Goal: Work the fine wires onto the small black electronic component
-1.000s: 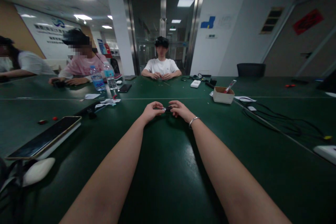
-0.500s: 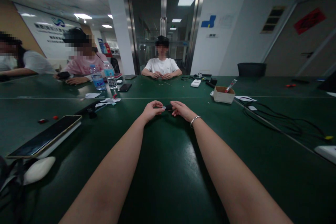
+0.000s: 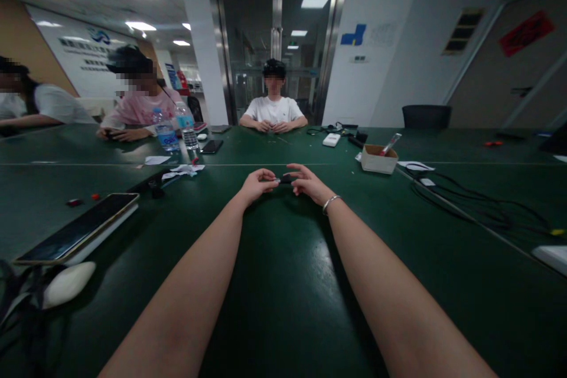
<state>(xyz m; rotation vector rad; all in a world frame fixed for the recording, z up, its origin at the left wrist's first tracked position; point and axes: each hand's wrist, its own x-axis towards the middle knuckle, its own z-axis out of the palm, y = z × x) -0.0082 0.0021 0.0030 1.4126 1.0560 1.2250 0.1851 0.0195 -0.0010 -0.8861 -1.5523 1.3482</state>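
Note:
Over the green table (image 3: 283, 283), my left hand (image 3: 259, 185) pinches the light, metallic-looking end of a small black object (image 3: 286, 179). Its exact kind is too small to make out. Just to the right, my right hand (image 3: 309, 183) has its fingers apart, with the index finger raised above the black end. The thumb and lower fingers of that hand are close to the object; whether they touch it I cannot tell. A silver bangle circles my right wrist.
At left lie a phone on a white box (image 3: 80, 230), a white computer mouse (image 3: 69, 284) and crumpled paper (image 3: 183, 171). Two water bottles (image 3: 166, 133) stand farther back. On the right are a small open box (image 3: 379, 159) and black cables (image 3: 482, 201). Other people sit around the table.
My right hand's fingers have spread and the index finger has lifted off the black object. My left hand keeps its pinch. The person in pink has lowered a dark object toward the table.

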